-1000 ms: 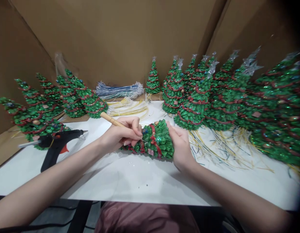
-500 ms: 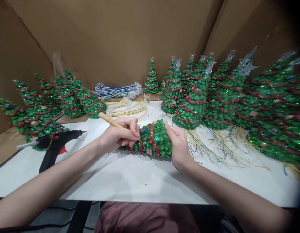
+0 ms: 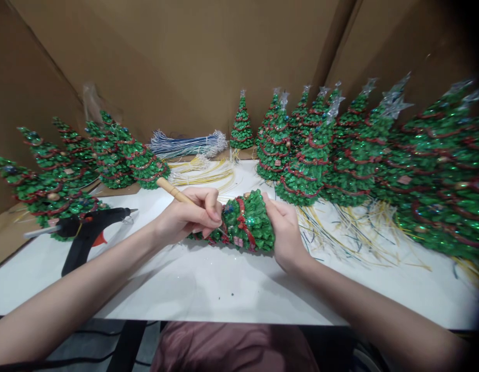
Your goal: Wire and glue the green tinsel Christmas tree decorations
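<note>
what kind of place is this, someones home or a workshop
Probably a craft assembly bench, walled in with cardboard. Rows of identical green trees crowd a white table, with a glue gun and bundles of thin wires; the left hand works a wooden-handled tool on a tree held by the right hand.

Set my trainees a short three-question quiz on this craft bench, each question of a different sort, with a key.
1. True or false: the glue gun rests on the table, touched by neither hand.
2. Which hand grips the wooden-handled tool? A: left hand. B: right hand.
3. Fill in: the held tree is turned on its ____.
Key: 1 true; 2 A; 3 side.
</note>
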A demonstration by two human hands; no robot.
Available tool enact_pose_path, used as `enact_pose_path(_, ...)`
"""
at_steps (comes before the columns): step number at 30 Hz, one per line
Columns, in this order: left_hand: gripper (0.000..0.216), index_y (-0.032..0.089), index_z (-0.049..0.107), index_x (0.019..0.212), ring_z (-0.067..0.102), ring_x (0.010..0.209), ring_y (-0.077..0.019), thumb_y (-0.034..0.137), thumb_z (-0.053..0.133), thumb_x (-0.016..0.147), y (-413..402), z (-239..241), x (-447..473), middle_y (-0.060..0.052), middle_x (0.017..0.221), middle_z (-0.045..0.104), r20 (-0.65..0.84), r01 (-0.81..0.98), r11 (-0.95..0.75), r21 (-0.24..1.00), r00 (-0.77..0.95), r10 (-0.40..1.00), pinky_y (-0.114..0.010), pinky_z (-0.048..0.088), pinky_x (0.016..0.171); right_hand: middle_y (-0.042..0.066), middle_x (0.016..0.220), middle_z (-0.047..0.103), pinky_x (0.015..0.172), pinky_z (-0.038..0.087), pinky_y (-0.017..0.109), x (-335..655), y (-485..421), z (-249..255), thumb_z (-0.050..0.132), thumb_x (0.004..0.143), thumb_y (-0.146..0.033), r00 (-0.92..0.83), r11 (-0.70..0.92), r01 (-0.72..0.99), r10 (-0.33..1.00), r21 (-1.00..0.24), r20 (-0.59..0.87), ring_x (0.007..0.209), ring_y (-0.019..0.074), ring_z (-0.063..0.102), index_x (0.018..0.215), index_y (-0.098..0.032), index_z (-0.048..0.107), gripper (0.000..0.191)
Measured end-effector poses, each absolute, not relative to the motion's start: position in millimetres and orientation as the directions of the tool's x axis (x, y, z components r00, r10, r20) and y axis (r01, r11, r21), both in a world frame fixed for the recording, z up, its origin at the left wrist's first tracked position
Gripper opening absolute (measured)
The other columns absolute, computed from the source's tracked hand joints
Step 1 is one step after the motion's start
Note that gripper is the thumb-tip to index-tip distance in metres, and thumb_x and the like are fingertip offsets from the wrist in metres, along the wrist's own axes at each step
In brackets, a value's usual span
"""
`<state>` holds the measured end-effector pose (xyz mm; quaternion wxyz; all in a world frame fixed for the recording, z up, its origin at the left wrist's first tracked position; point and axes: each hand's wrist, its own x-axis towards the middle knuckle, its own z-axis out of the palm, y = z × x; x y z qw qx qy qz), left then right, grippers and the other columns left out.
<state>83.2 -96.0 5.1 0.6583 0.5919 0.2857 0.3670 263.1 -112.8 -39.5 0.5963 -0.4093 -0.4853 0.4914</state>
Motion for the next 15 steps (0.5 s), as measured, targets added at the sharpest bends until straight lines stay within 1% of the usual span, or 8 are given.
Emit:
enact_pose_path(3,0.018,0.013,0.048,0.053,0.046,0.036,-0.0057,0.005,0.063,0.058,-96,5,83,0.004,0.044,0.051,0.078,-0.17,0.021,0.985,0.554,0.829,-0.015,0.02,0.033,-0.003,0.051,0.035,0.043,0.026,0.023,264,-112,-40,0.054,0.08,-0.053,0.037,0.183,-0.202,0.983,-0.962,0.179,0.048,0.0093,0.032,0.051,-0.019,0.04,0.046)
enact_pose_path(7,0.017,0.014,0.049,0.057,0.047,0.038,-0.0063,0.006,0.063,0.062,-97,6,81,0.004,0.048,0.052,0.151,-0.145,-0.089,0.985,0.508,0.848,-0.015,0.02,0.033,-0.004,0.051,0.032,0.044,0.024,0.024,264,-112,-39,0.054,0.079,-0.054,0.04,0.208,-0.188,0.978,-0.96,0.204,0.048,0.0086,0.027,0.05,-0.019,0.035,0.049)
enact_pose_path(10,0.016,0.014,0.051,0.059,0.049,0.045,-0.0079,0.007,0.062,0.067,-101,9,79,0.003,0.051,0.053,0.217,-0.056,-0.219,0.974,0.501,0.838,-0.017,0.027,0.038,-0.004,0.051,0.033,0.044,0.024,0.023,264,-113,-39,0.055,0.077,-0.055,0.026,0.182,-0.205,0.983,-0.962,0.18,0.048,0.0088,0.029,0.05,-0.019,0.037,0.049)
enact_pose_path(12,0.015,0.014,0.053,0.06,0.05,0.049,-0.0084,0.007,0.062,0.07,-105,12,78,0.003,0.055,0.055,0.246,0.036,-0.303,0.952,0.498,0.832,-0.019,0.032,0.043,-0.003,0.051,0.036,0.043,0.026,0.023,264,-113,-39,0.056,0.076,-0.057,0.013,0.158,-0.223,0.987,-0.962,0.159,0.048,0.0094,0.032,0.051,-0.019,0.041,0.048)
enact_pose_path(15,0.016,0.014,0.053,0.06,0.048,0.053,-0.0078,0.007,0.06,0.073,-111,18,78,0.003,0.059,0.054,0.264,0.175,-0.398,0.9,0.51,0.819,-0.02,0.034,0.047,-0.003,0.052,0.038,0.044,0.029,0.023,264,-113,-40,0.056,0.075,-0.058,0.013,0.151,-0.222,0.988,-0.963,0.152,0.049,0.0099,0.034,0.052,-0.019,0.044,0.047)
